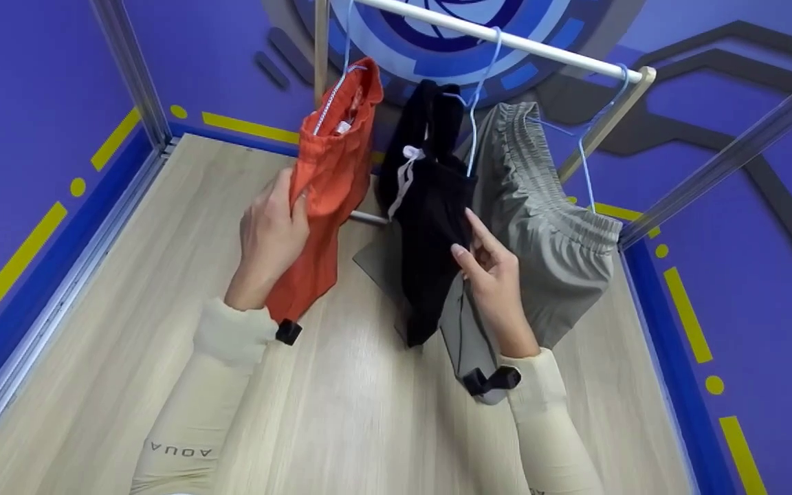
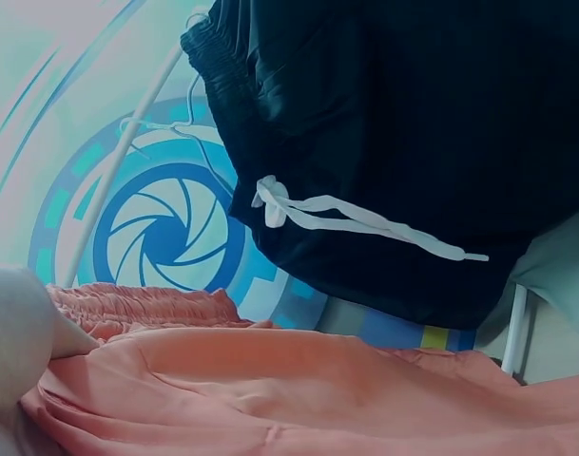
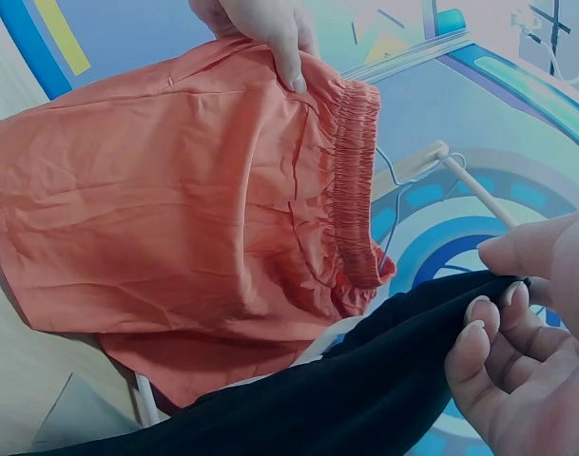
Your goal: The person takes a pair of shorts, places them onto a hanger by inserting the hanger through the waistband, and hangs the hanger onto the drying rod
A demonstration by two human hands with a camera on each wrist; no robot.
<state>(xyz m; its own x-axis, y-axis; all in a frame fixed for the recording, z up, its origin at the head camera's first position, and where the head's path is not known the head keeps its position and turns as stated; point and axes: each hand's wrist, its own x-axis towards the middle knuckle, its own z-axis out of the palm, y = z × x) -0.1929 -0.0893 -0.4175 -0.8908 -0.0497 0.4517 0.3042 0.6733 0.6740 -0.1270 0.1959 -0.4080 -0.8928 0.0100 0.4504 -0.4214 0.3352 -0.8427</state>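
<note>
In the head view, orange shorts (image 1: 334, 165) with an elastic waistband hang at the left end of the rail. My left hand (image 1: 274, 223) grips their near side a little below the waistband, thumb on the cloth. Beside them hang black shorts (image 1: 430, 227) with a white drawstring (image 1: 406, 175). At their right edge is my right hand (image 1: 496, 282); the right wrist view shows its fingers (image 3: 474, 347) pinching the black cloth. Grey trousers (image 1: 561, 247) with a gathered waistband hang behind and to the right of my right hand.
A white rail (image 1: 540, 42) on a wooden stand carries the garments on thin blue hangers (image 1: 476, 117). Below lies a wood-grain tabletop (image 1: 341, 405). Blue printed panels (image 1: 38, 124) with metal posts (image 1: 136, 75) enclose the back and sides.
</note>
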